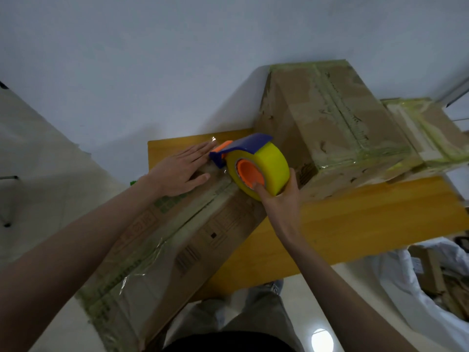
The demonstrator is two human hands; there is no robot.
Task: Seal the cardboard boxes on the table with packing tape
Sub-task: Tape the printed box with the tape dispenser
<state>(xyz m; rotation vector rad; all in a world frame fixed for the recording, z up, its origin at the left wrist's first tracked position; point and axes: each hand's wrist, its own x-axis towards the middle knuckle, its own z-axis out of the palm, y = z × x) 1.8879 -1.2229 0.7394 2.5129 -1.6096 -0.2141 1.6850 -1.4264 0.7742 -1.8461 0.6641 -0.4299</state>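
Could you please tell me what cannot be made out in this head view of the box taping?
- Near box: its near end is cut off by the bottom edge.
- Tape end: hidden under the left hand and the dispenser.
- Print on the near box: blurred, unreadable.

Wooden table carries 3 cardboard boxes, possibly more.

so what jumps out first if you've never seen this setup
The bright yellow tape roll in its blue and orange dispenser stands out mid-frame, gripped by the right hand at the far end of the long cardboard box. The left hand lies flat on that box beside it. Behind, to the right, a bigger taped box sits on the wooden table.
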